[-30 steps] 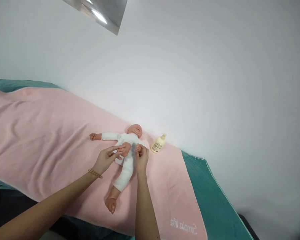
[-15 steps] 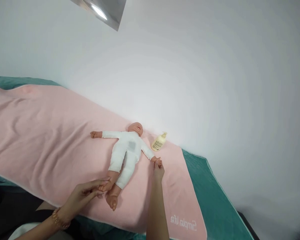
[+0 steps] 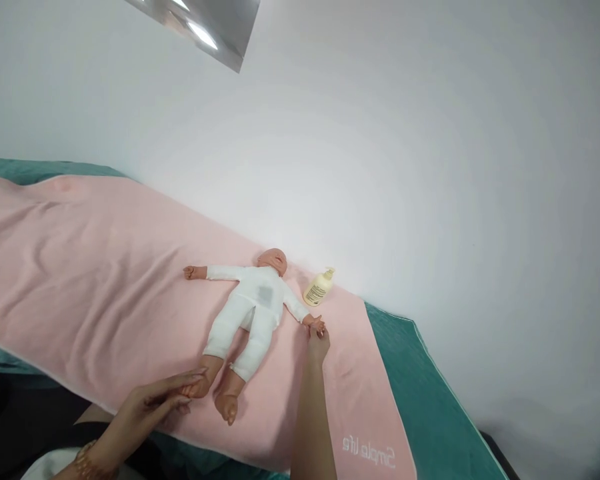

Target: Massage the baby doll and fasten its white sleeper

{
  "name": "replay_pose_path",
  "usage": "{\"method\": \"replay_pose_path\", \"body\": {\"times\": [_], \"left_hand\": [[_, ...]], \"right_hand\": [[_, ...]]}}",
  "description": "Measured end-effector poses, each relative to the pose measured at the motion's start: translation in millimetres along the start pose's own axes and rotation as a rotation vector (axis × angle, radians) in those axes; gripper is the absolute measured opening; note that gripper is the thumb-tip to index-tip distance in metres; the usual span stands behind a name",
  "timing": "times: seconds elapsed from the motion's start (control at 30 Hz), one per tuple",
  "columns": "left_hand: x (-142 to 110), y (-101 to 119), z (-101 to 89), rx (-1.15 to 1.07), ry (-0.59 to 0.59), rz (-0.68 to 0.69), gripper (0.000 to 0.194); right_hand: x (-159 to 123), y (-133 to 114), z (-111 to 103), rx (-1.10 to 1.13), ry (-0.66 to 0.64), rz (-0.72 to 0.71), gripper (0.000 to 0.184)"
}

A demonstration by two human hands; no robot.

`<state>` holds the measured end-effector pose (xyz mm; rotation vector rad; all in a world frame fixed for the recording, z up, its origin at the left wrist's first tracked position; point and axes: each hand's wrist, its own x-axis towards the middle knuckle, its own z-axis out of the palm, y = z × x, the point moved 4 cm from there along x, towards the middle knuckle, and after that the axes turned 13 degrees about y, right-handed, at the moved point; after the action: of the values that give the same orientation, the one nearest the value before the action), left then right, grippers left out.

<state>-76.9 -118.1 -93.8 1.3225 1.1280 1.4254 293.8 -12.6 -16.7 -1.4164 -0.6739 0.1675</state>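
Observation:
A baby doll (image 3: 253,308) in a white suit lies on its back on a pink towel (image 3: 105,280), arms spread and legs stretched toward me. My left hand (image 3: 155,399) pinches the doll's left-side foot near the towel's front edge. My right hand (image 3: 319,339) holds the doll's small hand on the right, fingers closed round it. The doll's other arm lies out flat to the left, untouched.
A cream pump bottle (image 3: 319,287) lies on the towel by the white wall, just right of the doll's head. The towel covers a teal bed (image 3: 430,407). The words "Simple life" (image 3: 369,453) are stitched at the towel's near right corner.
The doll's raised leg and folded arm have been drawn out straight. My left hand slid down to the foot and pulled it left; my right hand moved out right with the doll's hand.

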Motion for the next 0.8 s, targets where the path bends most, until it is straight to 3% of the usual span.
{"method": "replay_pose_path", "body": {"times": [0.13,0.23,0.33,0.4,0.47,0.53,0.67,0.8], "left_hand": [[20.5,34.3,9.4,-0.033,0.018,0.094,0.027],[41.8,61.5,17.7,-0.047,0.096,0.129,0.030],[67.4,84.6,28.0,-0.017,0.170,0.141,0.034],[86.0,96.1,36.4,-0.019,0.193,0.134,0.040],[104.5,103.6,43.6,-0.075,0.231,0.127,0.047],[121.6,105.6,49.7,-0.130,0.257,0.116,0.053],[143.7,101.4,57.8,-0.167,0.233,0.119,0.054],[143.3,104.2,55.0,-0.144,0.234,0.118,0.053]], "right_hand": [[-8.0,-23.0,15.1,0.019,-0.011,-0.006,0.053],[-18.1,-44.8,34.5,0.042,-0.085,-0.083,0.051],[-36.5,-61.1,54.7,0.040,-0.205,-0.187,0.041],[-54.1,-68.1,68.4,-0.006,-0.363,-0.330,0.034],[-71.5,-70.3,78.9,-0.063,-0.510,-0.453,0.036],[-82.3,-69.3,84.1,-0.094,-0.575,-0.495,0.039],[-86.6,-68.7,86.0,-0.105,-0.593,-0.492,0.040],[-81.1,-68.2,82.3,-0.103,-0.580,-0.494,0.040]]}}
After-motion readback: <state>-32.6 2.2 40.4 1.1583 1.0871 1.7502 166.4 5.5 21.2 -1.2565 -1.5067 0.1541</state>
